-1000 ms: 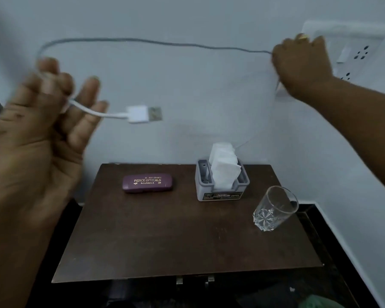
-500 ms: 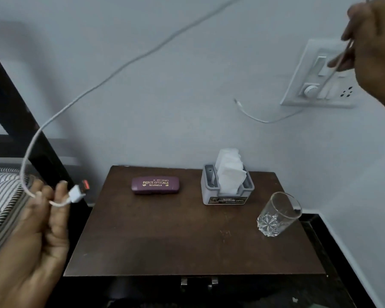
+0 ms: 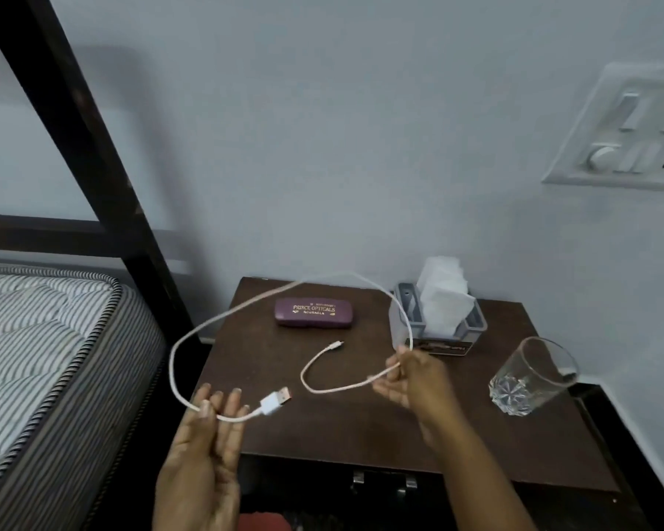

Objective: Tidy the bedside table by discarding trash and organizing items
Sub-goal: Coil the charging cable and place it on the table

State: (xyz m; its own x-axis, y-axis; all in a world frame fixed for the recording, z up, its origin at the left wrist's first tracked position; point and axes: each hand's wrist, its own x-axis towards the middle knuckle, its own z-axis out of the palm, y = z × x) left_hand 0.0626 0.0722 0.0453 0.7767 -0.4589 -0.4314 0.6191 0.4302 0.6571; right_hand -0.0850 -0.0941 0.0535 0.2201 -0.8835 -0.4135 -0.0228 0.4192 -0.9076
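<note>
A white USB cable (image 3: 246,304) hangs in a wide loop above the dark wooden bedside table (image 3: 361,427). My left hand (image 3: 204,446) pinches it near the big USB plug, at the table's front left corner. My right hand (image 3: 411,377) pinches it nearer the small plug, which dangles over the table's middle. On the table lie a purple glasses case (image 3: 313,313) at the back, a grey tissue holder (image 3: 437,327) with white tissues to its right, and a clear glass (image 3: 529,377) near the right edge.
A bed with a striped mattress (image 3: 35,358) and a dark frame post (image 3: 93,155) stands at the left. A white switch and socket panel (image 3: 625,128) is on the wall at upper right. Two metal drawer handles (image 3: 384,482) show below the table's front edge.
My right hand came down from the socket panel to just above the table, bringing the cable with it. The stretched cable now sags in a loop. The view shifted left and down.
</note>
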